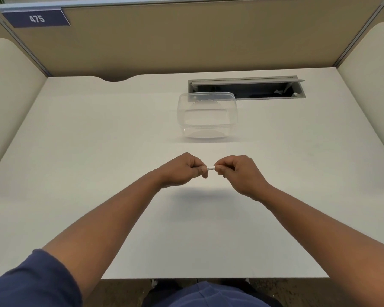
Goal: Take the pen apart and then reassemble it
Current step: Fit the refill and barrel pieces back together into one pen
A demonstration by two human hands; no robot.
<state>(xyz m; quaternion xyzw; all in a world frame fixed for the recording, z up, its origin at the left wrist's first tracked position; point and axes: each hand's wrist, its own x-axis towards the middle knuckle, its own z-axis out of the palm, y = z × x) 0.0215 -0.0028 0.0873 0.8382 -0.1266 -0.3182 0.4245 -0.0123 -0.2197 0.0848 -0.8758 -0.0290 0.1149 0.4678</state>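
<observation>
A white pen [210,167] lies level between my two hands, a little above the middle of the white desk [98,151]. Only a short white stretch of it shows between the fists; both ends are hidden inside the fingers. My left hand [183,169] is closed around the pen's left part. My right hand [237,171] pinches its right part with fingers curled. Both hands are held above the desk and cast a shadow below them.
A clear plastic container [206,115], nothing visible inside, stands on the desk just beyond the hands. Behind it is an open cable slot [246,88] in the desktop. Beige partition walls close off the back and both sides; a sign reads 475 [37,18].
</observation>
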